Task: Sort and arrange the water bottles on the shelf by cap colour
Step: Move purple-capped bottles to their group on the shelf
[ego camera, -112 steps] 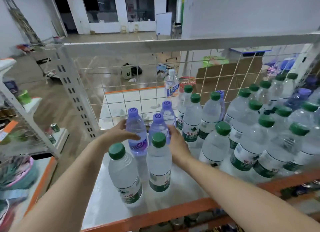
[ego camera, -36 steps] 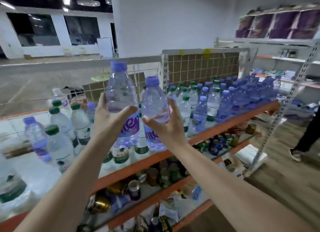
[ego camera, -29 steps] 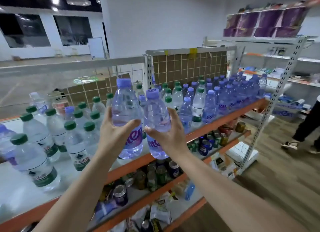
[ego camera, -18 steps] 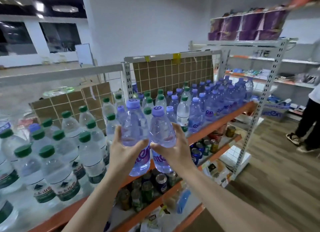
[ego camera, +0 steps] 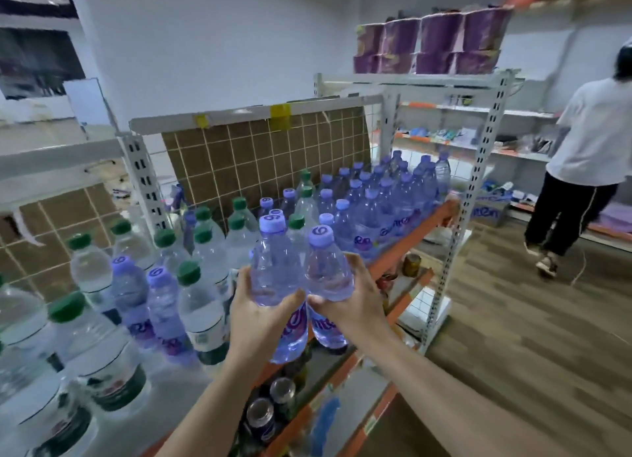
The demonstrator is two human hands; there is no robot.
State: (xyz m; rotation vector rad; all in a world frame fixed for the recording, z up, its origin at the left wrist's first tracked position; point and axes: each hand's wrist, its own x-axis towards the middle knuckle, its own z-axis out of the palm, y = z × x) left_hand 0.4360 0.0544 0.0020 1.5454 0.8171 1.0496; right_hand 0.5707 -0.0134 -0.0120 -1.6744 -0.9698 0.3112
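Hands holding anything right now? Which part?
Left hand grips one purple-capped clear plastic water bottle around its mid-body; right hand grips a second purple-capped bottle likewise.

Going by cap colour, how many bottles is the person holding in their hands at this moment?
Purple cap: 2, the left bottle in the left hand and the right bottle in the right hand
Green cap: 0
Total: 2
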